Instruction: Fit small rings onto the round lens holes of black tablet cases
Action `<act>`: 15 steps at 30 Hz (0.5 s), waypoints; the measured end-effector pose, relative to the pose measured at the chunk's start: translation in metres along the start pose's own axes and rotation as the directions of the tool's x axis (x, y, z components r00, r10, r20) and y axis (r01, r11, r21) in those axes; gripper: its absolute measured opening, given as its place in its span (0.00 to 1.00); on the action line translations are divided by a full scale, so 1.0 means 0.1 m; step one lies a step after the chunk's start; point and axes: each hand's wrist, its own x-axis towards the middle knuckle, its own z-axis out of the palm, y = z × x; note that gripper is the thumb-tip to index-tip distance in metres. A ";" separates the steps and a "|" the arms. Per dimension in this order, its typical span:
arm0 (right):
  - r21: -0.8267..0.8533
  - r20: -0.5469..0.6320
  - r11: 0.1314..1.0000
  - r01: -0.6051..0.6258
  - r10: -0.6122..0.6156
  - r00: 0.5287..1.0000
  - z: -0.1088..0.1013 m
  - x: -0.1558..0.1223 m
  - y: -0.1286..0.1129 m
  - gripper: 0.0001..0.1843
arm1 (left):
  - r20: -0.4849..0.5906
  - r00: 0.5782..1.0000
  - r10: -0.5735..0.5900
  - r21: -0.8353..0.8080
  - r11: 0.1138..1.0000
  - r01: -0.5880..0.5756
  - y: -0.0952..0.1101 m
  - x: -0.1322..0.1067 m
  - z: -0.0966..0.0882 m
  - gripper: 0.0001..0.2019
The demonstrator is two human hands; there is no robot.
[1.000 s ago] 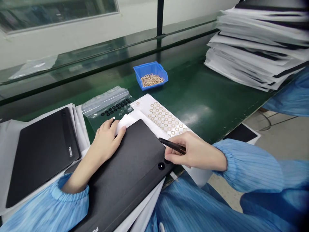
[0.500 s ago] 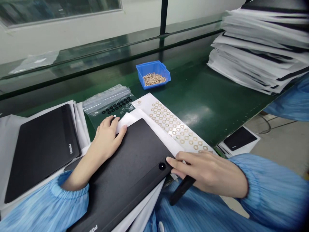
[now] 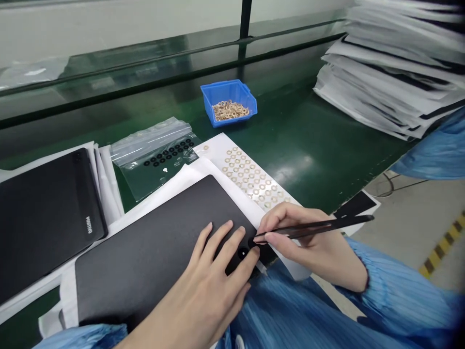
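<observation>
A black tablet back cover (image 3: 152, 247) lies before me on white wrapping. Spread over its camera end, my left hand (image 3: 218, 271) rests flat with the fingers apart. My right hand (image 3: 301, 232) pinches black tweezers (image 3: 327, 225), whose tips reach the cover's corner beside the round camera lens (image 3: 242, 253). A small dark round piece (image 3: 251, 242) is at the tweezer tips; whether they grip it I cannot tell. Just beyond the cover lies a white sheet (image 3: 218, 145) carrying rows of pale ring stickers (image 3: 250, 175).
A clear zip bag (image 3: 152, 150) with black rings (image 3: 170, 154) lies at the back left. Behind stands a blue bin (image 3: 209, 109) of loose rings. Another tablet cover (image 3: 47, 213) is on the left. A tall wrapped stack (image 3: 385, 87) rises at right, near a person's blue sleeve (image 3: 428, 150).
My left hand has moved from the cover's far edge onto its camera end. In my right hand the tweezers have swung up, tips now at the corner. The view has shifted slightly.
</observation>
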 end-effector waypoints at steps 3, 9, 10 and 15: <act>0.056 -0.041 0.998 -0.005 0.008 0.999 0.07 0.00 0.04 0.06 | -0.002 1.000 0.013 -0.002 1.000 -0.013 -0.03 0.00 0.04 0.22; -0.057 -0.063 0.998 -0.005 0.002 0.998 0.10 0.04 0.00 0.09 | -0.062 0.998 0.016 -0.042 0.999 -0.019 -0.03 -0.01 0.08 0.19; -0.074 -0.058 0.997 -0.015 0.011 0.998 0.11 0.05 -0.01 0.09 | -0.070 0.997 0.018 -0.054 0.998 -0.022 -0.03 -0.01 0.09 0.18; -0.114 -0.070 0.992 -0.055 0.047 0.996 0.12 0.05 -0.03 0.09 | -0.077 0.997 0.012 -0.090 0.996 -0.019 -0.04 -0.01 0.11 0.18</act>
